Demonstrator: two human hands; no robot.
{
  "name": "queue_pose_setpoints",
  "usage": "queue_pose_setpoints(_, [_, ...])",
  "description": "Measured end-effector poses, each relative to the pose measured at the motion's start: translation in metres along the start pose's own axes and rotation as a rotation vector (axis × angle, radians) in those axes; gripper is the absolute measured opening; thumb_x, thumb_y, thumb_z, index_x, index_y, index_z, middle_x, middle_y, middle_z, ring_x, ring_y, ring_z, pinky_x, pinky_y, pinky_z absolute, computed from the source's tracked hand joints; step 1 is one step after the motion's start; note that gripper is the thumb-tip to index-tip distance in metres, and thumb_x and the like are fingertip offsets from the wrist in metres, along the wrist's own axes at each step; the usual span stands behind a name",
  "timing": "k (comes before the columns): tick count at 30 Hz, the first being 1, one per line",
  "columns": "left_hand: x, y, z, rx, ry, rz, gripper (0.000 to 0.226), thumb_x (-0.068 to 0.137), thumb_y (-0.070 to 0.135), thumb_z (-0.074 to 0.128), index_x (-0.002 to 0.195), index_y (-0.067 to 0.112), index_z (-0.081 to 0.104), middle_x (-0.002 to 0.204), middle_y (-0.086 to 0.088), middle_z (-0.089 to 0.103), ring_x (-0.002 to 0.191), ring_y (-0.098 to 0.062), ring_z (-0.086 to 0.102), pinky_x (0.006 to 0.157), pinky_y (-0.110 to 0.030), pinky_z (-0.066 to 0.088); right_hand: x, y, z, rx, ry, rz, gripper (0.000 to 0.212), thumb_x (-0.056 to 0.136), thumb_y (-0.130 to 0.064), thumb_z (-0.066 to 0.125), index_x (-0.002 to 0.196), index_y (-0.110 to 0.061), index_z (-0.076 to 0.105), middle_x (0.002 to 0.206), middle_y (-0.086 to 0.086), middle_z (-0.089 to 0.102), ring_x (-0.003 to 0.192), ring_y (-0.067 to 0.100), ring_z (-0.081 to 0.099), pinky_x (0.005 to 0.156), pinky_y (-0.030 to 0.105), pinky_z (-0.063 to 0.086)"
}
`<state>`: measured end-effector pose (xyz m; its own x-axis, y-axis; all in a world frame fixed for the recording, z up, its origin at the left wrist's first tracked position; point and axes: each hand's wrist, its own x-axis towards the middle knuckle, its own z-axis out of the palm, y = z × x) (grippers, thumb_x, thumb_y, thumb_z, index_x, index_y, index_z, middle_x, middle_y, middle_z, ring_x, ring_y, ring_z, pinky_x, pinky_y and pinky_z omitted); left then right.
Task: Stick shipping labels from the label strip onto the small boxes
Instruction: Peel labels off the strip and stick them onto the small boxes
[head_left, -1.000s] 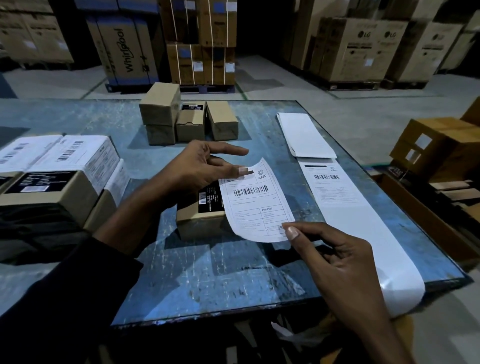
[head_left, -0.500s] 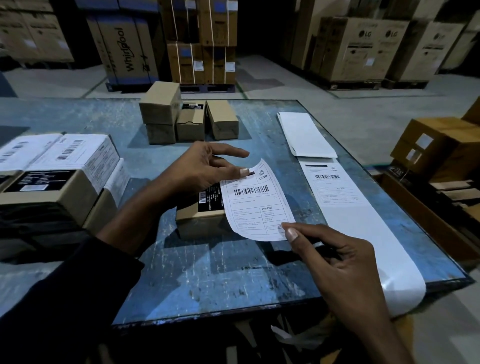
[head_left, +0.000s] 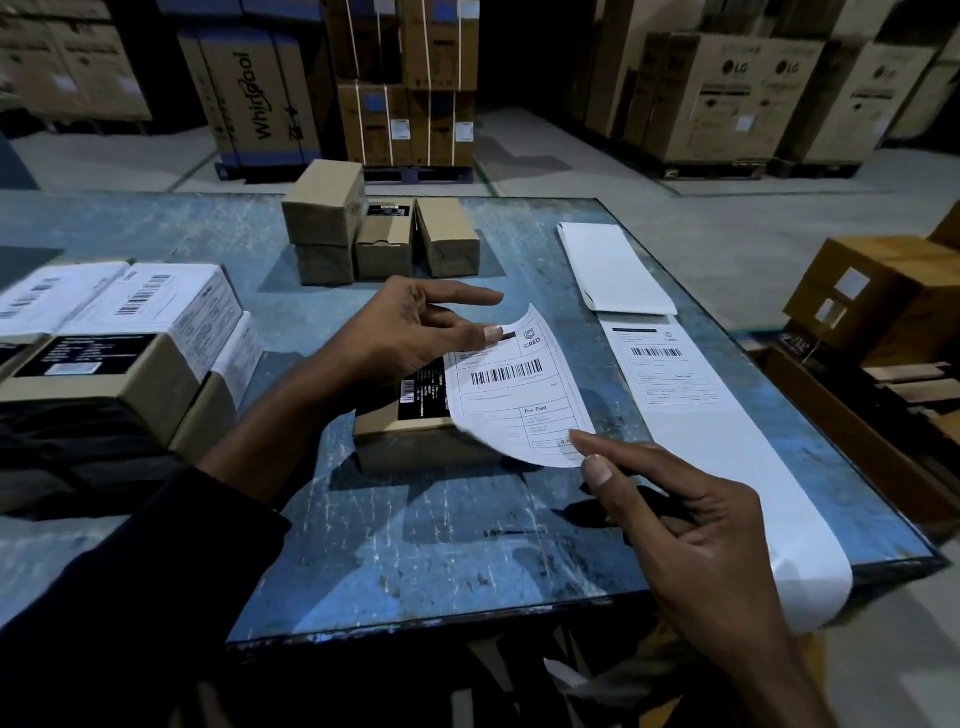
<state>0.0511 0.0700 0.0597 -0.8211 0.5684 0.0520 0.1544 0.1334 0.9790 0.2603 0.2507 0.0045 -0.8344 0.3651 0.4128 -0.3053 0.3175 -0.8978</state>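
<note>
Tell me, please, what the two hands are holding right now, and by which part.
A peeled shipping label: the left hand pinches its top corner, the right hand its bottom corner, over the small box.

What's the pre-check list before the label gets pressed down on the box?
1. Left hand pinches the label at its top edge: ok.
2. Right hand pinches its bottom corner: ok.
3. Label over the small box: not ok, much of it overhangs the box's right side.
4. Label flat: not ok, curled.
5. Adhesive side clean: cannot tell.
6. Label strip apart from the box: ok.
</note>
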Motion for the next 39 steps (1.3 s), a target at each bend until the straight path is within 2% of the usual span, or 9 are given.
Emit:
queue_pose_setpoints(4, [0.001, -0.001, -0.001, 0.014, 0.001, 0.004, 0.054, 0.084, 0.014, 0.08, 0.136, 0.016, 0.067, 0.099, -0.019, 0.08, 0.098, -0.025, 0.079, 0.087, -0.029, 0.064, 0.0, 0.001, -0.001, -0.049, -0.023, 0.011, 0.02, 0.089, -0.034, 0.074, 0.104, -0.04, 0.086, 0.101, -0.018, 0.082, 0.074, 0.017, 0.078, 0.068, 0.032, 0.064])
queue_pose_setpoints(7, [0.002, -0.003, -0.003, 0.023, -0.005, -0.002, 0.051, 0.088, 0.012, 0.08, 0.137, 0.016, 0.066, 0.1, -0.019, 0.08, 0.1, -0.026, 0.079, 0.094, -0.034, 0.061, 0.001, 0.003, 0.0, -0.036, -0.026, 0.017, 0.02, 0.089, -0.03, 0.074, 0.105, -0.037, 0.084, 0.101, -0.019, 0.082, 0.083, 0.004, 0.078, 0.072, 0.023, 0.063])
queue_pose_setpoints(11, [0.003, -0.004, -0.003, 0.04, -0.005, -0.004, 0.049, 0.089, 0.01, 0.08, 0.136, 0.015, 0.067, 0.099, -0.019, 0.081, 0.099, -0.027, 0.079, 0.096, -0.041, 0.062, 0.001, 0.003, 0.0, -0.041, -0.029, 0.024, 0.019, 0.089, -0.029, 0.074, 0.103, -0.035, 0.083, 0.096, -0.019, 0.081, 0.086, 0.002, 0.077, 0.07, 0.013, 0.057])
queue_pose_setpoints(16, [0.003, -0.004, -0.003, 0.074, -0.014, -0.031, 0.048, 0.089, 0.012, 0.079, 0.135, 0.018, 0.067, 0.098, -0.015, 0.081, 0.098, -0.026, 0.08, 0.095, -0.045, 0.063, 0.002, 0.003, 0.001, -0.047, -0.025, 0.026, 0.017, 0.087, -0.032, 0.074, 0.1, -0.037, 0.084, 0.087, -0.018, 0.081, 0.075, 0.0, 0.073, 0.067, 0.009, 0.052])
queue_pose_setpoints(25, [0.0, -0.001, 0.001, 0.161, 0.0, -0.034, 0.05, 0.088, 0.015, 0.081, 0.135, 0.02, 0.067, 0.094, -0.011, 0.082, 0.09, -0.025, 0.08, 0.089, -0.047, 0.064, 0.001, 0.002, 0.002, -0.042, 0.003, 0.068, 0.015, 0.085, -0.035, 0.075, 0.095, -0.038, 0.085, 0.086, -0.019, 0.08, 0.073, 0.001, 0.074, 0.064, 0.014, 0.054])
queue_pose_setpoints(30, [-0.001, -0.002, 0.002, 0.193, 0.011, -0.044, 0.051, 0.087, 0.018, 0.083, 0.136, 0.022, 0.067, 0.092, -0.009, 0.082, 0.089, -0.023, 0.081, 0.088, -0.046, 0.065, 0.0, 0.001, 0.004, -0.075, 0.015, 0.095, 0.013, 0.087, -0.04, 0.073, 0.089, -0.04, 0.085, 0.081, -0.013, 0.08, 0.071, 0.01, 0.075, 0.062, 0.026, 0.06])
queue_pose_setpoints(34, [0.001, -0.003, 0.003, 0.211, 0.047, -0.047, 0.053, 0.086, 0.02, 0.085, 0.136, 0.024, 0.067, 0.09, -0.007, 0.082, 0.087, -0.021, 0.081, 0.09, -0.048, 0.064, -0.003, 0.002, 0.006, -0.102, 0.123, 0.023, 0.013, 0.089, -0.039, 0.07, 0.088, -0.037, 0.083, 0.068, -0.004, 0.075, 0.061, 0.014, 0.071, 0.059, 0.028, 0.057])
queue_pose_setpoints(37, [0.004, -0.006, 0.002, 0.313, 0.097, -0.051, 0.062, 0.081, 0.035, 0.09, 0.138, 0.031, 0.065, 0.089, -0.001, 0.083, 0.086, -0.012, 0.08, 0.093, -0.046, 0.062, -0.005, 0.001, 0.009, -0.108, 0.29, -0.04, 0.01, 0.096, -0.031, 0.076, 0.087, -0.03, 0.08, 0.064, -0.004, 0.072, 0.056, 0.013, 0.069, 0.054, 0.025, 0.055])
queue_pose_setpoints(39, [0.005, -0.008, 0.002, 0.366, 0.154, -0.036, 0.074, 0.077, 0.047, 0.091, 0.143, 0.032, 0.06, 0.088, 0.004, 0.082, 0.088, -0.007, 0.078, 0.095, -0.041, 0.06, -0.005, -0.007, 0.013, -0.125, 0.355, -0.102, 0.008, 0.097, -0.028, 0.074, 0.091, -0.029, 0.079, 0.07, -0.01, 0.073, 0.061, 0.01, 0.071, 0.056, 0.02, 0.055])
